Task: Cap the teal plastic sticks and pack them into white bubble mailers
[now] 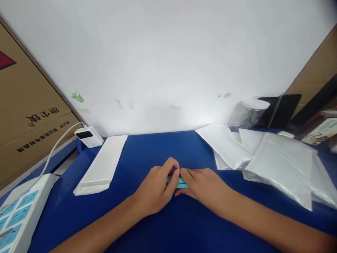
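Observation:
Between my hands, just above the blue tabletop, is a small teal object. Most of it is covered by my fingers, so its kind does not show. My left hand is closed around its left end, with thumb and index finger pinched together near its upper edge. Fingers of my right hand grip the right end, thumb below and the other fingers above. The fingertips of both hands nearly meet over the middle of it.
A white paper sleeve lies at left, beside a white power bank with a cable. A power strip is nearer. White plastic-film packets pile up at right, before a clear jar and a dark phone. A white wall stands behind.

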Demonstrator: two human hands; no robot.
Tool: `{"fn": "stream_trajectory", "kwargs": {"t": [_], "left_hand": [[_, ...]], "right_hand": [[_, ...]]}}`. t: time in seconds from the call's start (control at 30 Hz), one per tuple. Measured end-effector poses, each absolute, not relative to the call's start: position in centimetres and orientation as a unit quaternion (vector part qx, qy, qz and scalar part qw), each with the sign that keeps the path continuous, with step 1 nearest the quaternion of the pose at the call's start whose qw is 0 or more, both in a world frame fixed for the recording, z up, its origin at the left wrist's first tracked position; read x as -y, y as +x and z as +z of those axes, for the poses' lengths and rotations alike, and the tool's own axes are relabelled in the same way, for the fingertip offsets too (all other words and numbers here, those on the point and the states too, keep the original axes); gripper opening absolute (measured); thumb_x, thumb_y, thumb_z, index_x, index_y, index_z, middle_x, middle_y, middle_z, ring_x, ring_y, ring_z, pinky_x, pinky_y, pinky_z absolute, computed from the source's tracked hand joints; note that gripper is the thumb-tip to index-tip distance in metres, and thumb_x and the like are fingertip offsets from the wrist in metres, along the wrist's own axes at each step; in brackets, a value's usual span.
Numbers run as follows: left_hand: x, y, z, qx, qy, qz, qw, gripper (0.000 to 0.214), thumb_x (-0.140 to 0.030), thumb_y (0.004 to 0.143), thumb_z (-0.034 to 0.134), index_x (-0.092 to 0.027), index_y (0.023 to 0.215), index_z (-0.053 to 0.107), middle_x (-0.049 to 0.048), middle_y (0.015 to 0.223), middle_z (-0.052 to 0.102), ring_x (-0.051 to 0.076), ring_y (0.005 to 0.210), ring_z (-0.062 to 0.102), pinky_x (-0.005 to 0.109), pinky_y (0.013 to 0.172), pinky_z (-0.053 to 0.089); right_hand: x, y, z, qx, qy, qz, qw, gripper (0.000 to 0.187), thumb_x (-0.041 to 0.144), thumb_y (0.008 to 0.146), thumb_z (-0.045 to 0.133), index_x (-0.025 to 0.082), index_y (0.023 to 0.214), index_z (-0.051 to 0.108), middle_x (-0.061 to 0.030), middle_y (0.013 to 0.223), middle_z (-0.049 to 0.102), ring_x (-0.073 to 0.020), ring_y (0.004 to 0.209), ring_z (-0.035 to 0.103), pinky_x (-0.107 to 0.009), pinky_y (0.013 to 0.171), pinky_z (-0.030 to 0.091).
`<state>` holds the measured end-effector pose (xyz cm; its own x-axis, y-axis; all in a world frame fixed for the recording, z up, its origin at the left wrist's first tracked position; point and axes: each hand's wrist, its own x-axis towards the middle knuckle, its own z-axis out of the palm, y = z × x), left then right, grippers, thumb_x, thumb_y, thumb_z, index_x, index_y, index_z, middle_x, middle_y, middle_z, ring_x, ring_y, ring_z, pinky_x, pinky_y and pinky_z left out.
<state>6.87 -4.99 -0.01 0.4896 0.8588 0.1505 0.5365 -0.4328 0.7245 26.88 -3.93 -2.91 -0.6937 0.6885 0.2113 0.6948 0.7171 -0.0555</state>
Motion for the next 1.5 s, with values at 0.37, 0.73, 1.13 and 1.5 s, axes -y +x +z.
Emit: {"fn": "stream_trajectory", "kwargs": {"t": [0.37, 0.73, 1.13, 1.5], "left_hand": [[3.9, 6.8, -0.9, -0.476, 0.701, 0.349, 0.400, 0.035, -0.055, 0.108, 0.047, -0.026, 0.127, 0.053, -0.0050, 0.069, 0.061, 0.015, 0.058, 0.058, 0.025, 0.054, 0.041], [4.5, 7.5, -0.8, -0.444, 0.736, 0.327, 0.392, 0.046, -0.052, 0.111, 0.041, -0.020, 0.084, 0.061, -0.0032, 0.063, 0.058, 0.013, 0.060, 0.055, 0.027, 0.062, 0.041], [4.1, 7.6, -1.2, -0.426, 0.629, 0.329, 0.560, 0.056, -0.065, 0.106, 0.041, -0.020, 0.076, 0.053, -0.0057, 0.051, 0.044, 0.010, 0.044, 0.034, 0.026, 0.045, 0.026], [3.1, 5.9, -0.3, -0.442, 0.713, 0.247, 0.484, 0.062, -0.064, 0.106, 0.041, -0.018, 0.067, 0.053, -0.0029, 0.054, 0.049, 0.011, 0.051, 0.040, 0.028, 0.055, 0.031]], "right_hand": [[2.8, 29.1, -0.4, 0.853, -0.422, 0.106, 0.289, 0.065, 0.079, 0.088, 0.064, 0.020, 0.113, 0.066, -0.0044, 0.093, 0.076, -0.0240, 0.080, 0.071, -0.034, 0.069, 0.048], [2.7, 28.1, -1.4, 0.743, -0.453, 0.219, 0.441, 0.051, 0.049, 0.111, 0.042, 0.022, 0.068, 0.038, 0.0054, 0.060, 0.038, -0.0123, 0.056, 0.039, -0.030, 0.057, 0.030], [3.5, 27.7, -0.4, 0.618, -0.376, 0.421, 0.548, 0.036, 0.056, 0.101, 0.061, 0.024, 0.118, 0.058, 0.0007, 0.088, 0.057, -0.0152, 0.064, 0.059, -0.028, 0.052, 0.050], [3.2, 28.7, -1.1, 0.919, -0.295, -0.111, 0.238, 0.042, 0.050, 0.103, 0.062, 0.013, 0.122, 0.067, -0.0161, 0.110, 0.073, -0.0347, 0.109, 0.065, -0.052, 0.096, 0.047]]}}
